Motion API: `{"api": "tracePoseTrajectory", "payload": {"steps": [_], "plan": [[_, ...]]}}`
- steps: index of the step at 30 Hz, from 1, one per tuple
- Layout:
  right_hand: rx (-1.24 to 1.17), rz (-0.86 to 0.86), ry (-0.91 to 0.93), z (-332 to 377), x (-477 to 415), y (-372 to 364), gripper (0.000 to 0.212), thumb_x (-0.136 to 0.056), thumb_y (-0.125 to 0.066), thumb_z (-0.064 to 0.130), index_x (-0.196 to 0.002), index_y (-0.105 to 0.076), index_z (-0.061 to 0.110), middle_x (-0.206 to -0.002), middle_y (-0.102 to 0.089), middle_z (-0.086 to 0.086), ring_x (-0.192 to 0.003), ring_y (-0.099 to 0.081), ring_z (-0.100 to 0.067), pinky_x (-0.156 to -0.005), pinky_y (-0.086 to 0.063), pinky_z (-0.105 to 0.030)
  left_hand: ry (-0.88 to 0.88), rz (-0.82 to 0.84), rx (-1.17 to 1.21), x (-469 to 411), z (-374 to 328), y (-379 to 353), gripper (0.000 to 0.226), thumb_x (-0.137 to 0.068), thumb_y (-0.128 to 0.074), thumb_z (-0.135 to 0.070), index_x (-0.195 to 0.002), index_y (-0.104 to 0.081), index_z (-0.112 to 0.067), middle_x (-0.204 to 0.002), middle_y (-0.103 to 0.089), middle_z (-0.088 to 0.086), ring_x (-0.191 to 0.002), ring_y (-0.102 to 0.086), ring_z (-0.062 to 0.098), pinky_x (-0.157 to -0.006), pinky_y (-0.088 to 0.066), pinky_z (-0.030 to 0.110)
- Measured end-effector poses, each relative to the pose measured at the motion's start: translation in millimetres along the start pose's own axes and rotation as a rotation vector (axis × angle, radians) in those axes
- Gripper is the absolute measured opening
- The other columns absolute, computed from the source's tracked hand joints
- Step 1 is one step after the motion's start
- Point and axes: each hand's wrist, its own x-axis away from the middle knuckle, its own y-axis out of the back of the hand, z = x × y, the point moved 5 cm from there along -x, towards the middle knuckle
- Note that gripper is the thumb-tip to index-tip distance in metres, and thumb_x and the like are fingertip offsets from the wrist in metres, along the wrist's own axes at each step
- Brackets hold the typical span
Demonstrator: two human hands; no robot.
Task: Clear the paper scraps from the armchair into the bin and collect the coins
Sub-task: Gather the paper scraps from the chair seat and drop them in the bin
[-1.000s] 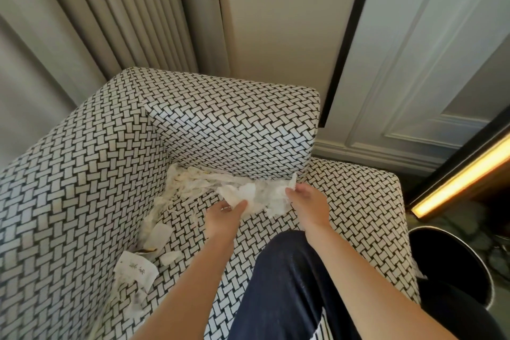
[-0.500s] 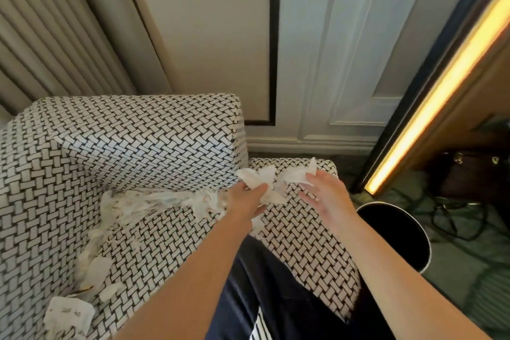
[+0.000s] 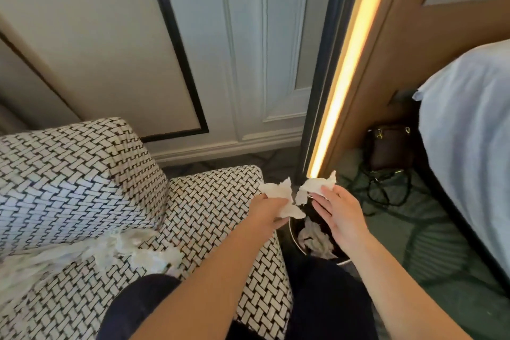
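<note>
Both hands hover over the black bin (image 3: 296, 243), which stands on the floor right of the armchair (image 3: 209, 201) and holds crumpled paper (image 3: 314, 237). My left hand (image 3: 269, 211) is shut on a bunch of white paper scraps (image 3: 278, 193). My right hand (image 3: 340, 212) pinches another white scrap (image 3: 317, 186) at its fingertips. More torn white scraps (image 3: 110, 251) lie blurred on the black-and-white woven seat, along the backrest. No coins show.
My knee in dark trousers (image 3: 135, 301) rests on the seat's front. A dark handbag with cords (image 3: 389, 149) sits on the green carpet by a lit wooden panel (image 3: 342, 77). A bed with white sheets (image 3: 474, 132) fills the right side.
Both hands lifted scraps off the seat and carried them right, past the armrest, to above the bin. The view swung right, revealing the bin's contents, handbag and bed.
</note>
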Motion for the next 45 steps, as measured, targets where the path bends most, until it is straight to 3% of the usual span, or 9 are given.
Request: {"api": "tracePoseTrajectory", "payload": {"steps": [4, 8, 11, 14, 19, 29, 33, 39, 45], "plan": [[0.012, -0.073, 0.008, 6.2, -24.6, 36.0, 0.02, -0.097, -0.048, 0.009, -0.114, -0.055, 0.002, -0.119, -0.06, -0.013, -0.108, -0.06, -0.023, -0.099, -0.045, -0.036, 0.018, 0.068, -0.039, -17.2, 5.1, -35.0, 0.041, -0.086, -0.059, 0.002, -0.123, -0.048, -0.008, -0.123, -0.056, 0.013, -0.107, -0.058, 0.025, -0.08, -0.054, 0.032], [0.051, -0.133, -0.003, 6.9, -42.2, 57.5, 0.026, -0.098, -0.047, 0.01, -0.121, -0.052, 0.0, -0.122, -0.059, -0.013, -0.111, -0.059, -0.024, -0.101, -0.045, -0.037, -0.012, 0.206, -0.098, -21.6, 5.9, -61.4, 0.049, -0.095, -0.044, 0.001, -0.14, -0.034, -0.013, -0.13, -0.052, 0.014, -0.117, -0.054, 0.025, -0.097, -0.043, 0.034], [0.099, -0.164, -0.051, 2.4, -54.8, 70.2, 0.026, -0.098, -0.047, 0.012, -0.122, -0.05, 0.002, -0.126, -0.056, -0.013, -0.113, -0.057, -0.023, -0.1, -0.045, -0.037, -0.046, 0.282, -0.141, -23.8, 7.2, -71.5, 0.056, -0.097, -0.036, 0.003, -0.147, -0.02, -0.016, -0.106, -0.057, 0.007, -0.097, -0.056, 0.015, -0.09, -0.042, 0.03], [0.125, -0.179, -0.101, -2.6, -63.7, 77.9, 0.028, -0.098, -0.047, 0.012, -0.124, -0.048, 0.002, -0.129, -0.053, -0.013, -0.115, -0.055, -0.023, -0.1, -0.045, -0.037, -0.06, 0.244, -0.221, -30.0, 11.2, -68.6, 0.045, -0.097, -0.038, 0.0, -0.137, -0.035, -0.019, -0.092, -0.054, -0.001, -0.083, -0.053, 0.008, -0.086, -0.042, 0.026], [0.19, -0.137, -0.211, -9.1, -65.1, 75.6, 0.04, -0.097, -0.049, 0.022, -0.134, -0.043, 0.007, -0.134, -0.051, -0.012, -0.121, -0.051, -0.025, -0.101, -0.043, -0.038, -0.018, 0.172, -0.342, -36.7, 17.5, -52.0, 0.05, -0.096, -0.044, -0.007, -0.144, -0.031, -0.014, -0.142, -0.042, 0.01, -0.127, -0.045, 0.025, -0.107, -0.035, 0.036], [0.259, -0.043, -0.263, -4.8, -39.9, 40.8, 0.058, -0.097, -0.048, 0.037, -0.145, -0.032, 0.009, -0.148, -0.038, -0.01, -0.134, -0.04, -0.025, -0.109, -0.036, -0.041, -0.035, 0.121, -0.404, -13.3, 6.2, -20.3, 0.043, -0.097, -0.042, -0.008, -0.14, -0.039, -0.013, -0.136, -0.048, 0.009, -0.124, -0.048, 0.022, -0.102, -0.037, 0.033], [0.284, 0.017, -0.201, 6.7, -25.2, 19.4, 0.052, -0.099, -0.042, 0.036, -0.143, -0.037, 0.008, -0.144, -0.044, -0.008, -0.131, -0.044, -0.024, -0.111, -0.034, -0.041, -0.064, 0.087, -0.397, 1.1, -3.5, 1.1, 0.042, -0.096, -0.043, -0.007, -0.138, -0.043, -0.015, -0.134, -0.05, 0.007, -0.122, -0.05, 0.02, -0.102, -0.039, 0.034], [0.385, 0.123, -0.097, 14.3, 15.1, -44.2, 0.039, -0.101, -0.04, 0.027, -0.134, -0.048, 0.008, -0.133, -0.056, -0.009, -0.121, -0.053, -0.024, -0.108, -0.038, -0.04, -0.21, 0.019, -0.311, 40.5, -28.1, 53.4, 0.035, -0.095, -0.049, -0.01, -0.128, -0.051, -0.017, -0.119, -0.058, 0.002, -0.099, -0.057, 0.011, -0.079, -0.044, 0.023], [0.539, 0.291, -0.013, -7.6, 62.3, -128.0, 0.033, -0.098, -0.046, 0.021, -0.128, -0.054, 0.009, -0.119, -0.064, -0.008, -0.108, -0.061, -0.02, -0.102, -0.044, -0.038, -0.368, -0.084, -0.233, 76.6, -44.8, 129.8, 0.027, -0.092, -0.053, -0.012, -0.118, -0.058, -0.019, -0.112, -0.063, -0.001, -0.1, -0.061, 0.014, -0.088, -0.046, 0.029]]}}
